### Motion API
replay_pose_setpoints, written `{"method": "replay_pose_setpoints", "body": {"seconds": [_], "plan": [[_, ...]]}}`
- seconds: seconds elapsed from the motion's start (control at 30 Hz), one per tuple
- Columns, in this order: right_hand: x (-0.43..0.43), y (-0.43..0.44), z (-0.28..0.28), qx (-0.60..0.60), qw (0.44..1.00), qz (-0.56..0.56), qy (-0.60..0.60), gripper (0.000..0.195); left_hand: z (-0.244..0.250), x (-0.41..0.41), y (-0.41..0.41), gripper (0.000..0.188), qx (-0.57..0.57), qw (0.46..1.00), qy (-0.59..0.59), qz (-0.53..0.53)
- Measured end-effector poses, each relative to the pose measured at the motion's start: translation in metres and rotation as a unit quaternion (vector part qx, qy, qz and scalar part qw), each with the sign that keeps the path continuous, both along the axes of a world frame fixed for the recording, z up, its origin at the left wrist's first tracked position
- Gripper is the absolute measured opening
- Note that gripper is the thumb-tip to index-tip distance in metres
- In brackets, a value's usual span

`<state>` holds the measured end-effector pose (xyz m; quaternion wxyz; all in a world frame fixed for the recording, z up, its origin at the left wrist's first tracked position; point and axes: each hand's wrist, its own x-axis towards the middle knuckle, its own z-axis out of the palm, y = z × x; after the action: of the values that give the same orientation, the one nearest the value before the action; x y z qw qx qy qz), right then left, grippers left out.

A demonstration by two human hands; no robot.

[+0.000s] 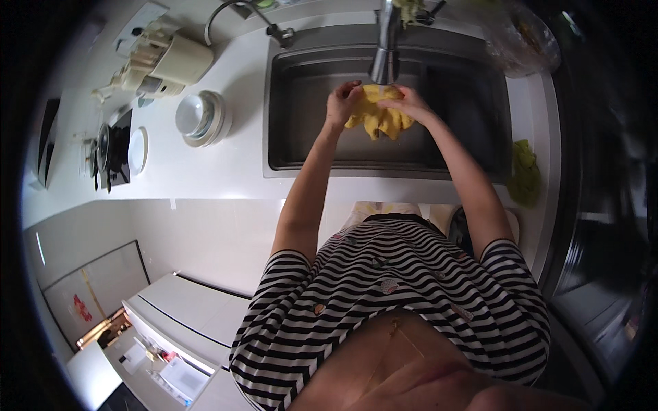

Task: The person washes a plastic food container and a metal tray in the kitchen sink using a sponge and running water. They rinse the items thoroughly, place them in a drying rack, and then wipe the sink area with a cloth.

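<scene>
Both hands are over the dark sink [308, 138], gripping a crumpled yellow cloth [379, 115] between them. My left hand [343, 103] pinches the cloth at its left edge. On the other side, my right hand [406, 103] has its fingers on the cloth's upper right part. A metal faucet [385, 61] hangs directly above, with what looks like water falling on the cloth. The cloth's lower edge droops in loose folds over the basin.
Left of the sink stand stacked bowls and plates [224, 120], a cream utensil holder [184, 59] and a white plate [138, 150]. A green cloth [524, 172] lies on the right rim. A clear plastic bag [524, 43] sits at the back right corner.
</scene>
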<state>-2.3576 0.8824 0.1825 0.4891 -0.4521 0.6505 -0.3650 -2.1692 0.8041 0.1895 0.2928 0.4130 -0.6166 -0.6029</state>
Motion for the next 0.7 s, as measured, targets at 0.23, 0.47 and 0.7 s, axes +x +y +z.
{"method": "replay_pose_setpoints", "body": {"seconds": [0.23,0.47,0.7], "plan": [[0.069,-0.001,-0.002,-0.083,0.98,-0.173,-0.05,0.051,-0.059,-0.019,0.037,0.075,0.476,0.808,0.332,-0.105],[0.101,0.002,0.023,-0.098,0.955,-0.099,0.26,0.045,-0.104,-0.066,0.034,0.066,0.492,0.739,0.461,0.0],[0.095,-0.031,0.018,0.017,0.927,-0.09,0.363,0.037,-0.136,-0.085,0.025,0.058,0.478,0.712,0.515,-0.011]]}}
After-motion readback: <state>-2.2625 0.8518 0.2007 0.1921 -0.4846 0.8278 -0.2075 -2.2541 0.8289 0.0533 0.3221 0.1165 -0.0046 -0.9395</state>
